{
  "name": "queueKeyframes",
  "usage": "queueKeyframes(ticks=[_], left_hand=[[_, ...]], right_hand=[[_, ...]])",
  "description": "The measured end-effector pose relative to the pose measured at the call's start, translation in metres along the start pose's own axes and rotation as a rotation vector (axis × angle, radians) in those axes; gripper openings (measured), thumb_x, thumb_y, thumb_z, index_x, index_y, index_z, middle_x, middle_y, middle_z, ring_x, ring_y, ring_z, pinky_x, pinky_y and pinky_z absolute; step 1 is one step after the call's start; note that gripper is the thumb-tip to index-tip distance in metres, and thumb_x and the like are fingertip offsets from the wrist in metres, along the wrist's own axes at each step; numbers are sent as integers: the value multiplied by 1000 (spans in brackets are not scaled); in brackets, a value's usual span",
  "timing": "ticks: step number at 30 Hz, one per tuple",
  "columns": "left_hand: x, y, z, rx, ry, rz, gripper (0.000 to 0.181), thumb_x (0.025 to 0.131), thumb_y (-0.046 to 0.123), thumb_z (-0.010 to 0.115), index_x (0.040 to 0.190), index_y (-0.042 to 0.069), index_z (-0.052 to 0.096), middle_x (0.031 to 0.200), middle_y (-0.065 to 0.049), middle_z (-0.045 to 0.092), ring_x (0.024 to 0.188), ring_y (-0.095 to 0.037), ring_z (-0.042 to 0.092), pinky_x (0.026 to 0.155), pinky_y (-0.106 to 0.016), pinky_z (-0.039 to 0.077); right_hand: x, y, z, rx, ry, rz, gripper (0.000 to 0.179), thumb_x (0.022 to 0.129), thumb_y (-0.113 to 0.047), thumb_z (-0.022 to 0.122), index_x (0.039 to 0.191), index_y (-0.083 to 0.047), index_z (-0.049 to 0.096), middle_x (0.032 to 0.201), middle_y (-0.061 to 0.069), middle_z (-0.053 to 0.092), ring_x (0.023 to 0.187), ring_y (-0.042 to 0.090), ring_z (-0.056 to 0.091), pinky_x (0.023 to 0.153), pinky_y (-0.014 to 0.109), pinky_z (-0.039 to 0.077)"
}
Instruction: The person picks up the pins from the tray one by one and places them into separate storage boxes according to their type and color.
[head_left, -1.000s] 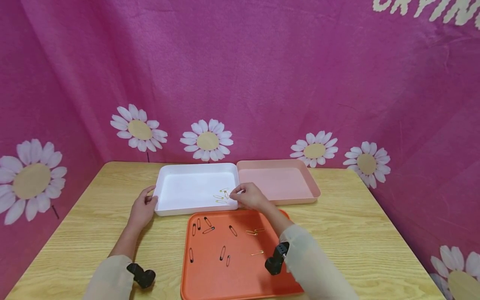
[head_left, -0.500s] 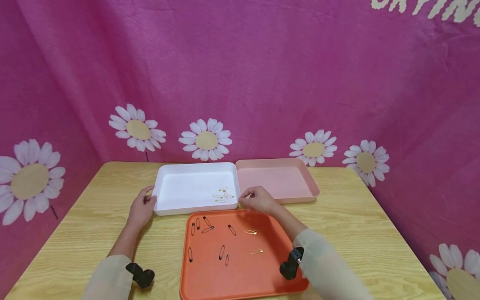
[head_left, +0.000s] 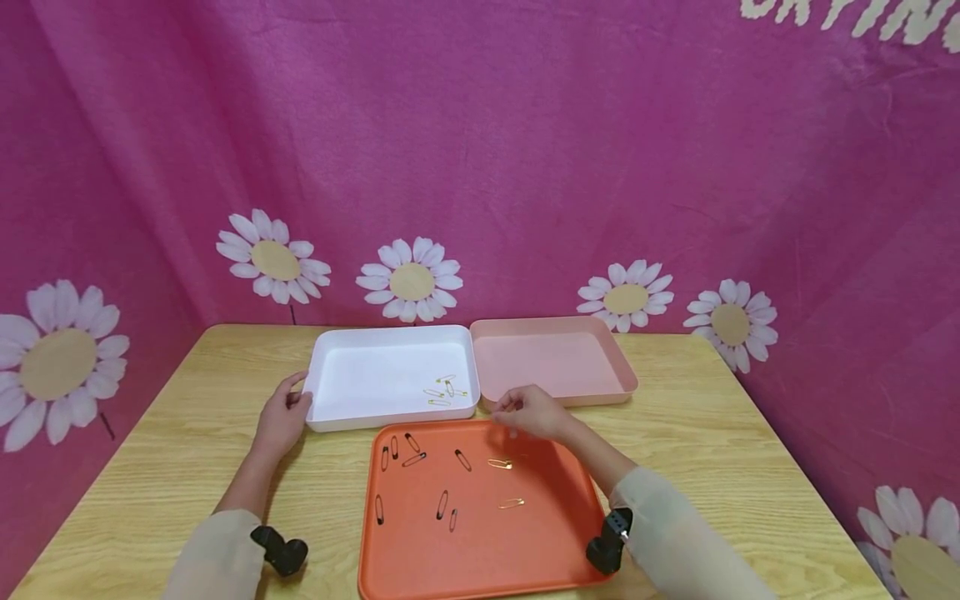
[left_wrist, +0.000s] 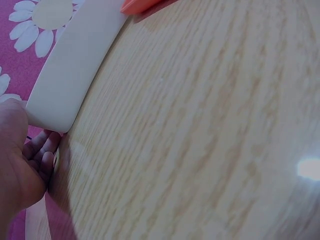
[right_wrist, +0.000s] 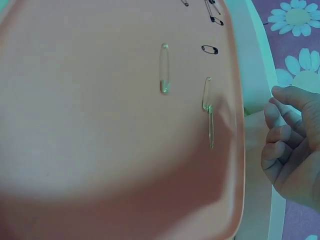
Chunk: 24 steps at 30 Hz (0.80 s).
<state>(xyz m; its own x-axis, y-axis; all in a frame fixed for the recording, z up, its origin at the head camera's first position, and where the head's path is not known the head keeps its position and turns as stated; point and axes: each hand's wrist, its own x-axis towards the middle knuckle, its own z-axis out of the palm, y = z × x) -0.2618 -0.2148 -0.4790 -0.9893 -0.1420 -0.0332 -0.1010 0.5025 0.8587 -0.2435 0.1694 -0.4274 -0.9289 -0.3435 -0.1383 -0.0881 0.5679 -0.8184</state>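
Observation:
My left hand rests with its fingers against the left outer wall of a white tray; the left wrist view shows the thumb near the tray's rim at one corner. Several gold safety pins lie in that tray's right end. My right hand, fingers loosely bent and holding nothing, hovers by the far edge of an orange tray. Below it on the orange tray are three gold safety pins, two touching end to end. Several black safety pins are spread over its left and middle.
A pink tray stands against the white tray's right side. All three trays sit on a light wooden table. Behind the table hangs a magenta cloth printed with daisies.
My right hand has let go of a gold safety pin in the white tray, then moved right and toward me to the orange tray's far edge. The left hand stays at the white tray.

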Motion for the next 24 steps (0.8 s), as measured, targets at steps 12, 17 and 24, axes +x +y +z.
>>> queueKeyframes(ticks=[12, 17, 24], left_hand=[[1, -2, 2, -7, 10, 7, 49, 98, 18, 38, 145, 8, 31, 126, -29, 50, 113, -34, 48, 96, -43, 38], [1, -2, 2, -4, 5, 3, 49, 98, 18, 37, 145, 8, 31, 126, -28, 49, 114, -33, 47, 96, -42, 39], [-1, 1, 1, -6, 2, -9, 49, 99, 19, 37, 145, 8, 30, 127, -27, 48, 114, -32, 46, 96, -42, 38]], right_hand=[[-19, 16, -5, -47, -16, -10, 14, 84, -14, 66, 90, -1, 68, 59, 11, 59, 51, 12, 52, 46, 22, 34], [-25, 24, -8, -70, -22, -37, 11, 84, -11, 65, 87, 0, 67, 61, 16, 62, 52, 12, 52, 46, 21, 35], [-34, 32, -12, -146, -57, -57, 9, 83, -13, 67, 83, -4, 67, 61, 14, 63, 48, 11, 49, 44, 23, 37]])
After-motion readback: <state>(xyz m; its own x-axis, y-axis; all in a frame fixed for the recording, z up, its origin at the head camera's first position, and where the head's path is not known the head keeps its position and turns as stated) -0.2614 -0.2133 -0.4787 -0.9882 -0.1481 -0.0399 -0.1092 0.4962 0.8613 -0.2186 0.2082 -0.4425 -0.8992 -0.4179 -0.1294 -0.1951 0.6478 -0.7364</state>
